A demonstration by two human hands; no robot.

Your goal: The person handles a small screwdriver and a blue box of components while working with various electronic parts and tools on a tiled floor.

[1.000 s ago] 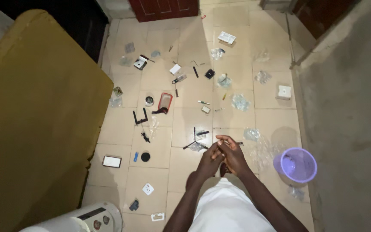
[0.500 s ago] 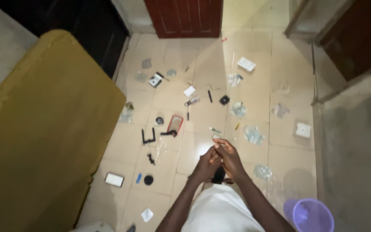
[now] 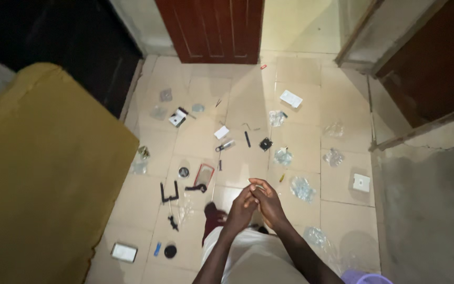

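Left hand (image 3: pixel 241 209) and right hand (image 3: pixel 267 202) pressed together, fingers curled, perhaps pinching tiny part; contents indiscernible. Best worked steady above tiled floor (image 3: pixel 300 131).

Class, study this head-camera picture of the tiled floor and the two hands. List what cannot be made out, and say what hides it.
1. Anything between the left hand and right hand: the closed fingers hide it.
2. Purple tub: cut off by the bottom edge.
3. Clear plastic bags: contents too small to tell.
4. Dark doorway: too dim to see inside.
5. Floor under the yellow mattress: covered.
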